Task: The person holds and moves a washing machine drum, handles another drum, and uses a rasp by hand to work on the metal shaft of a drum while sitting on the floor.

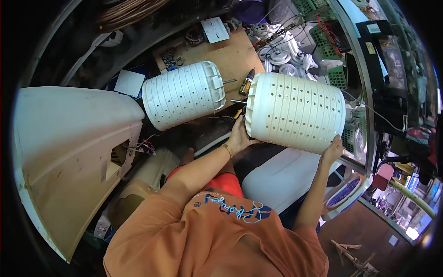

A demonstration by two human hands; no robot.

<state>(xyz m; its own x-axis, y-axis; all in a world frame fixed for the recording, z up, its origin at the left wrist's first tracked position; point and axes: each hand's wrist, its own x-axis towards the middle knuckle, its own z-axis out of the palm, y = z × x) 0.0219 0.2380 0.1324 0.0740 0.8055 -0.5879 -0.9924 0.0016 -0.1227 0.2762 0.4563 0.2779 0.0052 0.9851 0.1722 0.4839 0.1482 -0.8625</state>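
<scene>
A cream perforated spin tub (295, 111), like a washing machine's, lies on its side, raised between my hands. Its metal shaft points left. My left hand (240, 137), with a gold band at the wrist, grips the ribbed end from below. My right hand (333, 148) is closed on the lower edge of the opposite end. To the left, a whiter spin tub (182, 94) rests on its side on a wooden board (247, 51), its shaft pointing right. Between the two tubs lies a small black and yellow tool or tube (247, 82). Beside my left fingers is a yellow-handled tool (238, 113).
A large cream appliance casing (74, 152) with loose wires (146, 147) stands on the left. White plastic parts (284, 51) and green baskets (325, 41) fill the far right. Below the held tub is a white rounded casing (272, 177). A glass-case frame (362, 69) runs along the right.
</scene>
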